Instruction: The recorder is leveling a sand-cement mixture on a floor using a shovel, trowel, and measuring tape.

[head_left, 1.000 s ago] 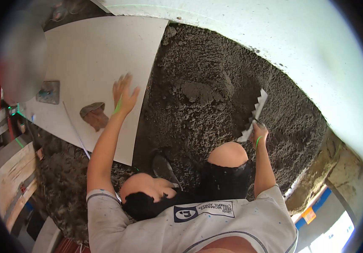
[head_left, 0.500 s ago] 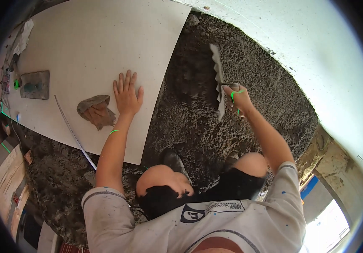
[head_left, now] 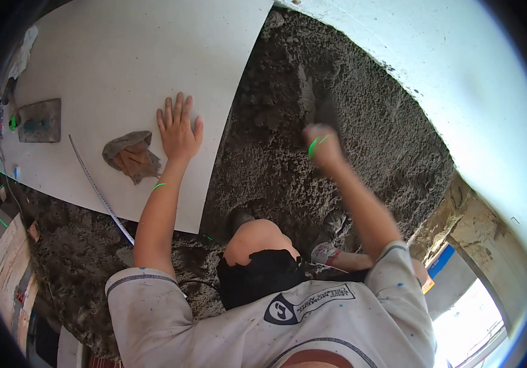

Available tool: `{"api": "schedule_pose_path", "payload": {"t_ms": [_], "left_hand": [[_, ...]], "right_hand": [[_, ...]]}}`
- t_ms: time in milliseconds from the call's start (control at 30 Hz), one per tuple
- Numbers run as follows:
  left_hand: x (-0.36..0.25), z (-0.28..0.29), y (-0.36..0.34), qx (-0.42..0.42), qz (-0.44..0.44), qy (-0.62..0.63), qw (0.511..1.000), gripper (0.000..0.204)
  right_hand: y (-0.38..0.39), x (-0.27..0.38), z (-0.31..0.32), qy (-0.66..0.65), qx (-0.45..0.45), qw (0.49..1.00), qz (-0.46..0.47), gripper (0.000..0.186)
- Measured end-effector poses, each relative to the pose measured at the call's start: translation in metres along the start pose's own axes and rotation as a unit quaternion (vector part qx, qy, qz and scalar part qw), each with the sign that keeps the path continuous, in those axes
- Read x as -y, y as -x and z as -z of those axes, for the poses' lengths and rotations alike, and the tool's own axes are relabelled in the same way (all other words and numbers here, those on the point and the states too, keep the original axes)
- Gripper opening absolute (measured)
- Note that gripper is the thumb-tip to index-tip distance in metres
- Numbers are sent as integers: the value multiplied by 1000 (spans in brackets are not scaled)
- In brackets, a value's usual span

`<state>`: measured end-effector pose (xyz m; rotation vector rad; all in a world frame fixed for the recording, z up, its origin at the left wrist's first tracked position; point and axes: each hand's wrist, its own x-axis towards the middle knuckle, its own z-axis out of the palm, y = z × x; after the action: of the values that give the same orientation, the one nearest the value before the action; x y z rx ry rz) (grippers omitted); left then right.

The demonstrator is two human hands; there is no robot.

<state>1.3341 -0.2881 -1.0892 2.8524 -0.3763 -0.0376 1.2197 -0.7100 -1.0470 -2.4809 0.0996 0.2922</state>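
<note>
My left hand lies flat, fingers spread, on a large white tile near its right edge. My right hand is shut on the handle of a trowel, which is motion-blurred and rests on the rough grey mortar bed to the right of the tile. A crumpled brown rag sits on the tile just left of my left hand. My knee and a shoe show below, on the mortar.
A grey flat float lies on the tile's left part. A thin measuring strip runs diagonally off the tile's lower edge. A white wall borders the mortar at the upper right, with a doorway opening at the lower right.
My right hand has swept the trowel from the right side of the mortar toward its middle and farther from me. My left hand has stayed flat on the tile.
</note>
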Motion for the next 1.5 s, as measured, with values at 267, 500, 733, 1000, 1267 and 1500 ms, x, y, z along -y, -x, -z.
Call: {"api": "schedule_pose_path", "payload": {"t_ms": [267,500,733,1000,1267,1500], "left_hand": [[46,14,48,0,28,-55,998,64],[28,0,54,-16,30,-51,998,65],[42,8,83,-15,61,-51,997,65],[-1,-10,39,-35,113,-49,992,64],[9,5,43,-24,122,-52,991,64],[3,4,36,-25,115,-41,992,65]], "right_hand": [[138,107,29,-2,198,965,-175,43],[80,108,-76,-96,125,969,-189,41],[174,122,6,-49,218,954,-199,42],[114,51,-19,78,410,903,96,46],[-47,45,7,15,266,964,-9,46],[-117,29,69,-163,149,962,-162,32]]}}
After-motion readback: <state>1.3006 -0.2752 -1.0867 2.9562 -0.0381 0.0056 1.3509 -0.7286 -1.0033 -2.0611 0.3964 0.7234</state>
